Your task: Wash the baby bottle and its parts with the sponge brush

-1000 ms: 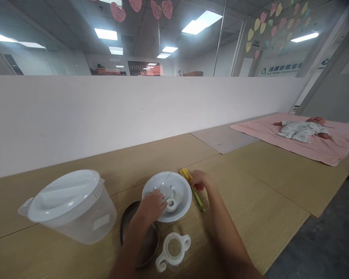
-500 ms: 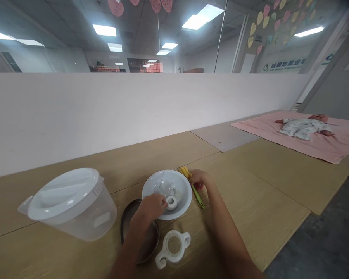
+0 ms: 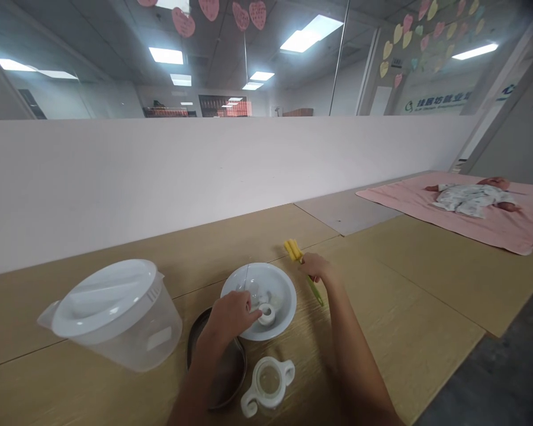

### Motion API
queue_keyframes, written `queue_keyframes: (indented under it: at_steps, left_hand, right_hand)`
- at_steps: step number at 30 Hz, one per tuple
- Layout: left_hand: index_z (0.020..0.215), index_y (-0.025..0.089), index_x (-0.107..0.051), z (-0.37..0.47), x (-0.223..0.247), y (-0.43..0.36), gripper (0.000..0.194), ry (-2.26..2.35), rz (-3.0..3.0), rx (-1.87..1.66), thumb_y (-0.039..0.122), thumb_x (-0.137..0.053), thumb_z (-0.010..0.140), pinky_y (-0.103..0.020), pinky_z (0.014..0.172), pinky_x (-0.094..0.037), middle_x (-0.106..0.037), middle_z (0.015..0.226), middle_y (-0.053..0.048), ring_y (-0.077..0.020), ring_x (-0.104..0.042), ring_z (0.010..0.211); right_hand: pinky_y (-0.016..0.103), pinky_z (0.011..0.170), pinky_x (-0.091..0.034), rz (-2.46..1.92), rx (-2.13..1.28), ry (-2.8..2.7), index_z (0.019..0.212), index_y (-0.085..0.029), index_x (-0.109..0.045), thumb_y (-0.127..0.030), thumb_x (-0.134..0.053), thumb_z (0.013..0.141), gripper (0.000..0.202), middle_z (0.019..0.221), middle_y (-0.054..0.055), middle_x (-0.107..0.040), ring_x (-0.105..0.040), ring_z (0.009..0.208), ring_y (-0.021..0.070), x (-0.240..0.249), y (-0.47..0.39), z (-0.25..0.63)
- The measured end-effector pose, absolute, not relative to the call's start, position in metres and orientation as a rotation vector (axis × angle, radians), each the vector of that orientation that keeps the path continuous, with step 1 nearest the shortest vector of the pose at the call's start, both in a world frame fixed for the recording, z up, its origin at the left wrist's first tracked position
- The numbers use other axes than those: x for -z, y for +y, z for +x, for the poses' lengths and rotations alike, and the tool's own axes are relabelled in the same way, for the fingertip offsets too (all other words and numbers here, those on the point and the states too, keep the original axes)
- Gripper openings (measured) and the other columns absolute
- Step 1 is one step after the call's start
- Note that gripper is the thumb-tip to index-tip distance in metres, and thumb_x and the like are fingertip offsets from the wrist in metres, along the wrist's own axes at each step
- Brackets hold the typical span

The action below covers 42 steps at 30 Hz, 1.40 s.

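Observation:
My right hand (image 3: 316, 266) is closed around the green handle of a bottle brush (image 3: 294, 249) with a yellow sponge head, held to the right of a white bowl (image 3: 288, 290). Over the bowl's left front rim, my left hand (image 3: 231, 313) pinches a white ring-shaped collar (image 3: 266, 315) at its edge; the contact is partly hidden by the fingers. Inside the bowl lie a clear rounded piece (image 3: 251, 290) and other pale small parts that I cannot make out. A clear cup with two white handles (image 3: 269, 378) stands in front of the bowl.
A dark shallow pan (image 3: 228, 378) lies partly under my left forearm. To the left stands a lidded translucent pitcher (image 3: 128, 331). A baby-like figure (image 3: 464, 198) in white patterned clothes lies on a pink towel (image 3: 493, 234) at the far right. A white wall (image 3: 204, 171) backs the table.
My right hand has lifted the bottle brush from beside the bowl and moved it slightly up and right. My left hand stays at the collar. The view has shifted slightly.

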<state>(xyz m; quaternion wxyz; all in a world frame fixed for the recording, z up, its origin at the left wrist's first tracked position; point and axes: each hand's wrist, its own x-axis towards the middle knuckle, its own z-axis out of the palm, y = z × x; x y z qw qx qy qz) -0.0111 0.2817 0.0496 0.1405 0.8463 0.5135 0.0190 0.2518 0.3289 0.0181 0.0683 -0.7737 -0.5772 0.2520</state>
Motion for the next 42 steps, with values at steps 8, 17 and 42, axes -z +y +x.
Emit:
queue_keyframes:
  at_steps: [8,17,42]
  left_hand:
    - [0.075,0.020,-0.056,-0.025,-0.051,0.289,0.009,1.344,2.365,-0.326,0.020,-0.060,0.066,-0.026,0.061,-0.032,-0.058,0.071,0.001,-0.0162,-0.054,0.070]
    - [0.071,0.016,-0.052,-0.040,-0.069,0.291,0.020,0.953,1.800,-0.892,0.026,-0.068,0.064,-0.021,0.060,-0.037,-0.047,0.068,0.004,-0.0098,-0.043,0.064]
    - [0.086,0.015,-0.071,-0.035,-0.073,0.291,0.025,0.604,0.890,-1.412,0.031,-0.074,0.067,-0.020,0.063,-0.040,-0.052,0.061,0.003,-0.0069,-0.048,0.062]
  right_hand:
    - [0.020,0.051,-0.035,-2.073,-0.533,-1.731,0.076,-0.015,-0.055,-0.021,-0.041,0.084,0.018,0.067,0.005,-0.065,-0.058,0.054,0.0113,-0.050,0.310,0.236]
    - [0.020,0.042,-0.038,-1.321,-1.038,-1.953,0.080,-0.017,-0.055,-0.044,-0.040,0.089,0.032,0.054,-0.003,-0.050,-0.049,0.045,0.0098,-0.086,0.270,0.215]
    - [0.021,0.045,-0.030,-1.420,-1.045,-2.194,0.061,-0.017,-0.045,-0.043,-0.041,0.086,0.036,0.055,-0.003,-0.044,-0.038,0.045,0.0071,-0.091,0.269,0.188]
